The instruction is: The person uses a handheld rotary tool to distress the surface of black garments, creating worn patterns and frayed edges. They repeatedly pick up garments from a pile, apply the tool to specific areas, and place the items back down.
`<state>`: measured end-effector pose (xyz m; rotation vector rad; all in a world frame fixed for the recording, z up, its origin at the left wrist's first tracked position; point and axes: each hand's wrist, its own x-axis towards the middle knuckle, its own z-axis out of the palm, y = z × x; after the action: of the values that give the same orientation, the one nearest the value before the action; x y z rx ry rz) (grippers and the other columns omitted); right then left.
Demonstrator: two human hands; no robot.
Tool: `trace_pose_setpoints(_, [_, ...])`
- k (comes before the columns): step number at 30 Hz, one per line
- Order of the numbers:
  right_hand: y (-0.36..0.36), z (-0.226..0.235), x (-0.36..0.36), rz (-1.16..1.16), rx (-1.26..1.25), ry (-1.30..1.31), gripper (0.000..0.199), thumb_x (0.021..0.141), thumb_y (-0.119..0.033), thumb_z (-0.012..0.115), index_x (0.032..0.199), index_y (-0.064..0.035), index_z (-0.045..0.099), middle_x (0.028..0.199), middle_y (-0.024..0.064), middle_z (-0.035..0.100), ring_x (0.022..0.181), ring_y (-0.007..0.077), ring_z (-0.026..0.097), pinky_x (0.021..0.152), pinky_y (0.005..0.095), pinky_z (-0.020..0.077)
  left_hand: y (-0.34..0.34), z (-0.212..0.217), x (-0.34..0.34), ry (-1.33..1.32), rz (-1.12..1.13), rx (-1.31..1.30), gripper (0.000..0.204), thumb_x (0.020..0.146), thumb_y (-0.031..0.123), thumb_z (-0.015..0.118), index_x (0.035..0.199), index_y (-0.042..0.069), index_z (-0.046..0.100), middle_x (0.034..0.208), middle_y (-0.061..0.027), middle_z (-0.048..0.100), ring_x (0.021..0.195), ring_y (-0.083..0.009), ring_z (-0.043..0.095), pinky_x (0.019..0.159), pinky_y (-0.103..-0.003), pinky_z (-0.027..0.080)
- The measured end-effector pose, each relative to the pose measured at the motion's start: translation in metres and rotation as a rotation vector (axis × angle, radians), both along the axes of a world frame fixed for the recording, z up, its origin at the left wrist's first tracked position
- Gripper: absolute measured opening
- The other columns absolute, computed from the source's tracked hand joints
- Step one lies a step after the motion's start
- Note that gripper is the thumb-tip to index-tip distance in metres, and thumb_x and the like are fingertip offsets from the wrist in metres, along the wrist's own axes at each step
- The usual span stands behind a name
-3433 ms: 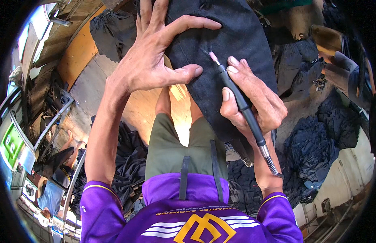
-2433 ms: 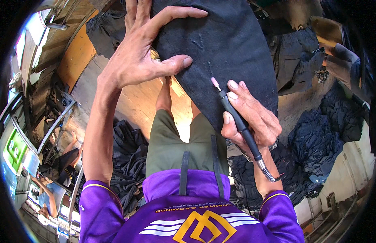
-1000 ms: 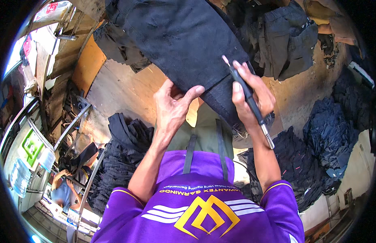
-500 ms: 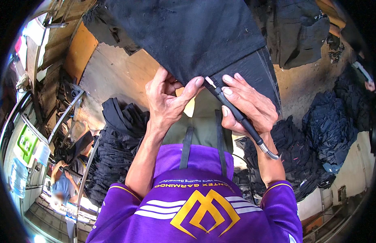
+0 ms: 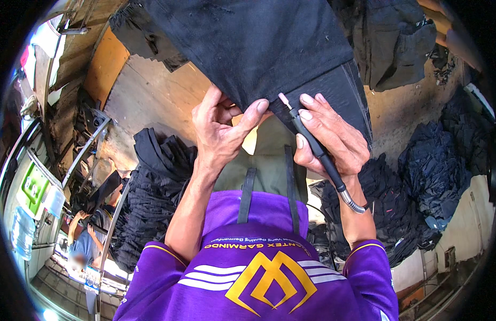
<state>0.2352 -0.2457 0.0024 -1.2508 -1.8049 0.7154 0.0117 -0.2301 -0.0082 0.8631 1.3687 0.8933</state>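
Observation:
A dark garment piece lies spread over the wooden table and reaches toward me. My left hand pinches its near edge, the thumb on top and the fingers under the cloth. In my right hand is a slim black rotary grinder handpiece with a small pink grinding tip and a flexible metal cable sleeve at its back end. The tip points away from me, just right of my left thumb, over the cloth near a dark flat panel. Whether the tip touches the cloth I cannot tell.
Heaps of dark cloth stand left and right of me, with another pile farther right. More dark garments lie on the wooden tabletop. A person sits at the far left, near a green-and-white tray.
My right hand has shifted slightly right, carrying the handpiece; its tip has moved away from my left thumb. The left hand keeps its hold on the cloth edge.

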Motion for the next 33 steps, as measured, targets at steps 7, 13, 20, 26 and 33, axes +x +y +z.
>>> trace_pose_setpoints(7, [0.0010, 0.0007, 0.0018, -0.026, -0.006, -0.009, 0.038, 0.081, -0.003, 0.080, 0.119, 0.0008, 0.078, 0.113, 0.0221, 0.080, 0.112, 0.0370, 0.080, 0.102, 0.0512, 0.0647, 0.0025, 0.0042, 0.0004, 0.000, -0.003, -0.006, 0.038, 0.092, 0.000, 0.086, 0.122, -0.009, 0.065, 0.113, -0.0184, 0.078, 0.103, -0.0205, 0.077, 0.091, -0.032, 0.066])
trace_pose_setpoints(13, [0.0001, -0.0006, 0.0028, -0.059, -0.002, 0.002, 0.038, 0.082, -0.002, 0.079, 0.121, 0.0003, 0.077, 0.112, 0.0215, 0.081, 0.112, 0.0369, 0.080, 0.103, 0.0525, 0.0641, 0.0010, 0.0004, 0.0007, -0.026, 0.013, 0.013, 0.039, 0.092, -0.001, 0.086, 0.124, -0.009, 0.064, 0.115, -0.0182, 0.078, 0.105, -0.0215, 0.077, 0.096, -0.034, 0.066])
trace_pose_setpoints(20, [-0.0009, 0.0002, 0.0021, -0.121, 0.000, -0.015, 0.035, 0.083, -0.003, 0.078, 0.118, -0.0001, 0.077, 0.110, 0.0183, 0.081, 0.112, 0.0373, 0.080, 0.103, 0.0531, 0.0642, 0.0015, 0.0007, -0.0024, 0.031, -0.021, -0.042, 0.039, 0.092, 0.003, 0.088, 0.122, -0.008, 0.065, 0.111, -0.0175, 0.079, 0.103, -0.0208, 0.078, 0.094, -0.033, 0.065])
trace_pose_setpoints(26, [-0.0012, 0.0004, 0.0032, -0.144, 0.001, -0.040, 0.036, 0.082, -0.002, 0.077, 0.118, 0.0009, 0.077, 0.108, 0.0185, 0.081, 0.111, 0.0375, 0.080, 0.103, 0.0534, 0.0641, -0.0011, -0.0042, -0.0036, 0.017, -0.008, -0.007, 0.039, 0.092, 0.006, 0.089, 0.120, -0.008, 0.066, 0.109, -0.0174, 0.080, 0.102, -0.0201, 0.078, 0.093, -0.032, 0.065])
trace_pose_setpoints(33, [-0.0016, -0.0042, 0.0072, -0.160, 0.051, -0.050, 0.036, 0.085, -0.005, 0.077, 0.120, 0.0026, 0.076, 0.107, 0.0200, 0.081, 0.112, 0.0380, 0.080, 0.102, 0.0539, 0.0645, 0.0020, -0.0010, -0.0015, 0.026, -0.008, -0.011, 0.039, 0.091, 0.006, 0.089, 0.119, -0.008, 0.066, 0.107, -0.0168, 0.079, 0.101, -0.0200, 0.078, 0.092, -0.033, 0.066])
